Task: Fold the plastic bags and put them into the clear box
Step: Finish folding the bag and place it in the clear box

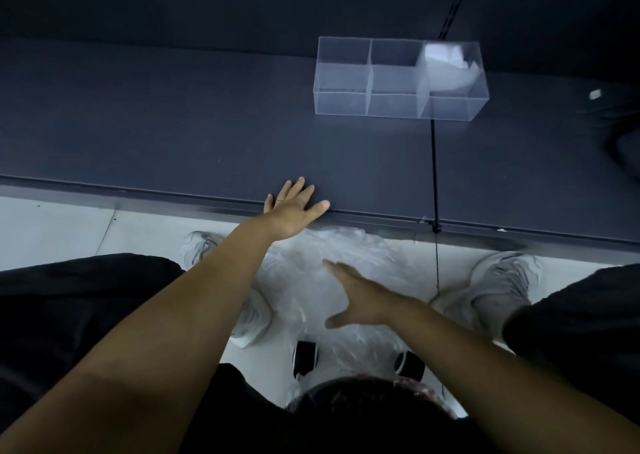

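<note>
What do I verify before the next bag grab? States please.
1. Left hand free: ok, fingers straight, at the table edge, holding nothing.
2. Right hand free: ok, open over the bag pile, no grip yet.
3. Bags left to fold: ok, the pile lies on the floor below the table edge.
4. Bag count in the pile: cannot tell, they are crumpled together.
5. Clear box has room: ok, left and middle compartments look empty.
6. Folded bag stowed: ok, in the right compartment.
</note>
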Demonstrator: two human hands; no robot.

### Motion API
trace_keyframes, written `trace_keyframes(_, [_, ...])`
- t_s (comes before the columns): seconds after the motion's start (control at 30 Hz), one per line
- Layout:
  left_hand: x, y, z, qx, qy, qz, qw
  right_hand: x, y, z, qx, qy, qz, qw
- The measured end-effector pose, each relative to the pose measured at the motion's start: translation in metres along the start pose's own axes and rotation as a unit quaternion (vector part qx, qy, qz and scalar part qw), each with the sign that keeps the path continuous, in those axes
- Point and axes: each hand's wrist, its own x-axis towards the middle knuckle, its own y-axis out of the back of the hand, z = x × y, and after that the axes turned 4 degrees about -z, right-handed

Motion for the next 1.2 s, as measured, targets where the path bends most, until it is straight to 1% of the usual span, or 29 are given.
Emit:
trace_keyframes(0.03, [0.0, -0.002, -0.001, 0.024, 0.003, 0.005, 1.0, 0.005, -0.009, 0.004, 0.005, -0.009, -0.002, 1.0])
trace_keyframes(0.07, [0.001, -0.005, -0.002, 0.036, 0.003, 0.008, 0.999, 0.011, -0.016, 0.009, 0.034, -0.02, 0.016, 0.999])
trace_keyframes(0.13, [0.002, -0.01, -0.004, 0.041, 0.004, 0.011, 0.999, 0.019, -0.021, 0.017, 0.065, -0.044, 0.092, 0.993])
trace_keyframes(0.2, [0.005, -0.014, -0.005, 0.044, 0.007, 0.014, 0.999, 0.023, -0.017, 0.023, 0.032, -0.038, 0.167, 0.985])
trace_keyframes(0.23, [0.006, -0.015, -0.006, 0.05, 0.01, 0.016, 0.999, 0.023, -0.013, 0.025, 0.034, -0.031, 0.193, 0.98])
trace_keyframes(0.27, [0.007, -0.017, -0.007, 0.061, 0.012, 0.019, 0.998, 0.023, -0.007, 0.028, 0.043, -0.024, 0.211, 0.976])
trace_keyframes(0.37, [0.01, -0.023, -0.011, 0.091, 0.012, 0.031, 0.995, 0.015, 0.02, 0.035, 0.051, -0.06, 0.263, 0.962])
trace_keyframes(0.43, [0.009, -0.024, -0.011, 0.093, 0.008, 0.038, 0.995, 0.008, 0.04, 0.04, 0.1, -0.069, 0.279, 0.953])
trace_keyframes(0.5, [0.006, -0.02, -0.007, 0.063, 0.006, 0.035, 0.997, -0.003, 0.059, 0.035, 0.175, -0.079, 0.252, 0.948])
trace_keyframes(0.53, [0.003, -0.016, -0.003, 0.025, 0.005, 0.03, 0.999, -0.009, 0.067, 0.03, 0.218, -0.079, 0.237, 0.943])
trace_keyframes(0.57, [-0.001, -0.01, 0.003, -0.04, 0.001, 0.018, 0.999, -0.016, 0.076, 0.024, 0.265, -0.069, 0.231, 0.933])
trace_keyframes(0.6, [-0.006, -0.004, 0.009, -0.138, -0.006, -0.002, 0.99, -0.024, 0.085, 0.018, 0.318, -0.049, 0.234, 0.917])
trace_keyframes(0.63, [-0.012, 0.001, 0.017, -0.257, -0.02, -0.031, 0.966, -0.032, 0.094, 0.011, 0.371, -0.028, 0.237, 0.897])
trace_keyframes(0.67, [-0.02, 0.005, 0.026, -0.36, -0.042, -0.063, 0.93, -0.041, 0.104, 0.005, 0.422, -0.005, 0.235, 0.876])
trace_keyframes(0.7, [-0.027, 0.008, 0.035, -0.414, -0.072, -0.093, 0.903, -0.05, 0.114, 0.0, 0.464, 0.013, 0.23, 0.855])
trace_keyframes(0.73, [-0.032, 0.01, 0.043, -0.428, -0.1, -0.115, 0.891, -0.058, 0.124, -0.004, 0.5, 0.027, 0.228, 0.835])
trace_keyframes(0.77, [-0.035, 0.011, 0.049, -0.423, -0.118, -0.12, 0.89, -0.065, 0.134, -0.007, 0.525, 0.037, 0.232, 0.818])
trace_keyframes(0.8, [-0.037, 0.011, 0.054, -0.407, -0.117, -0.107, 0.899, -0.072, 0.142, -0.011, 0.542, 0.042, 0.238, 0.805])
trace_keyframes(0.87, [-0.039, 0.018, 0.062, -0.397, -0.079, -0.052, 0.913, -0.084, 0.156, -0.015, 0.558, 0.033, 0.259, 0.788])
trace_keyframes(0.9, [-0.041, 0.022, 0.064, -0.412, -0.047, -0.02, 0.91, -0.09, 0.162, -0.016, 0.559, 0.017, 0.278, 0.781])
trace_keyframes(0.93, [-0.042, 0.026, 0.064, -0.447, -0.016, 0.005, 0.895, -0.097, 0.167, -0.015, 0.556, -0.002, 0.295, 0.778])
trace_keyframes(0.97, [-0.044, 0.031, 0.064, -0.502, 0.007, 0.013, 0.865, -0.103, 0.173, -0.012, 0.546, -0.02, 0.309, 0.778])
trace_keyframes(1.0, [-0.046, 0.036, 0.063, -0.564, 0.013, 0.001, 0.826, -0.11, 0.179, -0.01, 0.541, -0.031, 0.316, 0.779])
trace_keyframes(1.03, [-0.048, 0.042, 0.062, -0.616, 0.009, -0.024, 0.787, -0.117, 0.184, -0.009, 0.538, -0.036, 0.319, 0.779])
trace_keyframes(1.07, [-0.052, 0.047, 0.063, -0.648, 0.002, -0.046, 0.76, -0.124, 0.188, -0.012, 0.534, -0.036, 0.332, 0.776])
trace_keyframes(1.1, [-0.056, 0.053, 0.065, -0.671, -0.003, -0.059, 0.739, -0.13, 0.191, -0.015, 0.522, -0.034, 0.368, 0.768])
trace_keyframes(1.13, [-0.06, 0.059, 0.068, -0.689, -0.006, -0.06, 0.722, -0.135, 0.193, -0.02, 0.496, -0.025, 0.429, 0.755])
trace_keyframes(1.17, [-0.064, 0.065, 0.074, -0.706, -0.007, -0.055, 0.706, -0.14, 0.193, -0.026, 0.453, 0.001, 0.501, 0.737])
trace_keyframes(1.2, [-0.069, 0.072, 0.08, -0.725, -0.004, -0.044, 0.687, -0.144, 0.191, -0.035, 0.403, 0.044, 0.554, 0.727])
